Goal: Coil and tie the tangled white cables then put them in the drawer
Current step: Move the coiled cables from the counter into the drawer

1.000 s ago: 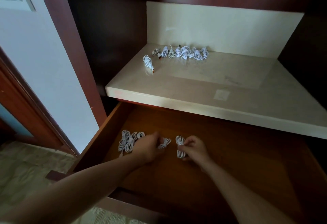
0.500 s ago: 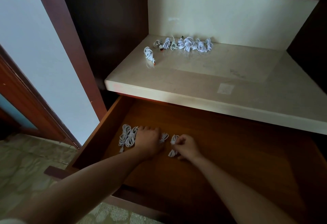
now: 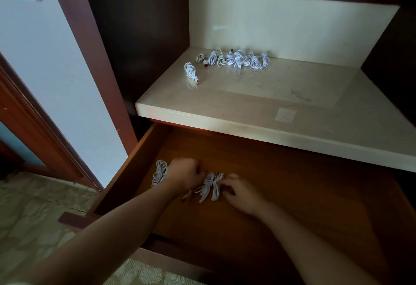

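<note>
The wooden drawer (image 3: 292, 185) stands pulled out below the counter. Two coiled white cables lie side by side on its floor. My left hand (image 3: 185, 173) is curled, its fingertips at the top of the left coil (image 3: 206, 186). My right hand (image 3: 239, 191) pinches the right coil (image 3: 216, 191) from its right side. More coiled cables (image 3: 159, 173) lie in the drawer's left corner, partly hidden behind my left hand. On the cream counter (image 3: 270, 102) a row of coiled cables (image 3: 236, 60) sits near the back wall, with one coil (image 3: 191, 72) apart at the left.
The counter's front edge (image 3: 247, 127) overhangs the back of the drawer. A dark wooden panel (image 3: 96, 59) and a white wall (image 3: 45, 70) rise at the left. The drawer's front rail (image 3: 157, 255) is close to me. Patterned floor (image 3: 33, 217) shows at the lower left.
Both hands have brought their coils together on the drawer floor, so the two now lie side by side. The view has tilted slightly.
</note>
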Demonstrator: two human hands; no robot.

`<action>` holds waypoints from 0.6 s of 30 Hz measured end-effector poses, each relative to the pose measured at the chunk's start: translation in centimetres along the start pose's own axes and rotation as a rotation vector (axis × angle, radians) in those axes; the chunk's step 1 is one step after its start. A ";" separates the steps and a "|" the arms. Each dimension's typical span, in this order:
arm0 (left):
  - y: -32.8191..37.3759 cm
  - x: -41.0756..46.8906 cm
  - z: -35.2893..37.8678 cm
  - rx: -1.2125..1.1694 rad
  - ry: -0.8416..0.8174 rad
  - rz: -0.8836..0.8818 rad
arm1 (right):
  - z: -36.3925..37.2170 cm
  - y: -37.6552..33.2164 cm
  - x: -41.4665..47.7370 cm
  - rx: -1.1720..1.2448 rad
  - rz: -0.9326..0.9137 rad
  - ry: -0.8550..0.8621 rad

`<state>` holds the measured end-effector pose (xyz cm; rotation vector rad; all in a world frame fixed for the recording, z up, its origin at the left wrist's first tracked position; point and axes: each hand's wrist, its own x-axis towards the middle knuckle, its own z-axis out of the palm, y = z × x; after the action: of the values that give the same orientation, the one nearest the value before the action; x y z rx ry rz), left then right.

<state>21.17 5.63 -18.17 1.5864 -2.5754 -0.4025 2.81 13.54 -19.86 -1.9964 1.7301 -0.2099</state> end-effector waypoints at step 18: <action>2.5 4.0 -14.2 -0.305 0.545 -0.010 | -15.2 -5.2 4.1 -0.140 -0.296 0.680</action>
<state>20.17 0.69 -4.10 1.3675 -1.9927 -0.2937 1.79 6.07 -5.05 -2.4649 1.8405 -0.9893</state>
